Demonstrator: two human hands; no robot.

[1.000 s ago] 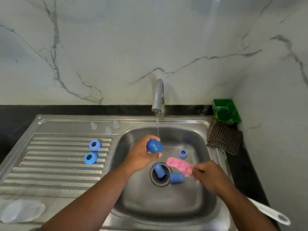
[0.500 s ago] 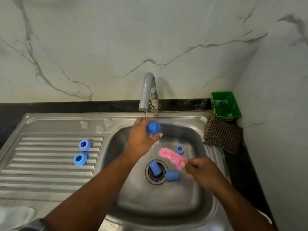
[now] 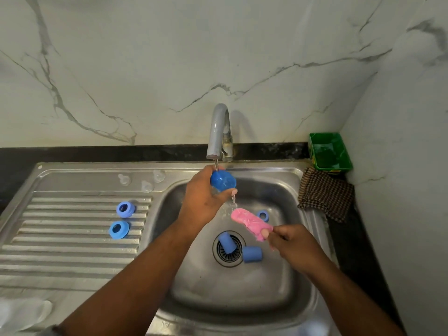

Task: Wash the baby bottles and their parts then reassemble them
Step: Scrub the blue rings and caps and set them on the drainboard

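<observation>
Two bare forearms reach from the near edge over a stainless steel sink (image 3: 300, 299), whose ribbed drainboard (image 3: 60, 251) runs off to the left. Something clear lies at the near-left corner, too blurred to make out.

On the basin floor one blue cap (image 3: 226, 243) lies on the drain strainer (image 3: 236, 259) and a second cap (image 3: 252, 254) lies on its side just beside it. Above them the right hand (image 3: 293, 246) pinches one end of a pink sponge (image 3: 249, 223) between thumb and curled fingers. The free end points toward the left hand (image 3: 203, 202).

Farther back, that hand has its fingers curled round a rounded blue bottle cap (image 3: 223, 181), held right under the thin stream from the tap (image 3: 219, 132), and water spills off below it. A blue ring (image 3: 263, 214) sits in the basin beyond the sponge.

Two more blue rings (image 3: 125, 209) rest on the drainboard, with three clear teats (image 3: 147, 186) on the flat ledge behind.

A checked cloth (image 3: 324, 192) drapes over the right rim. A green tray (image 3: 329, 151) stands in the corner on the black counter (image 3: 97, 154), under white marble walls (image 3: 145, 69) veined in grey.
</observation>
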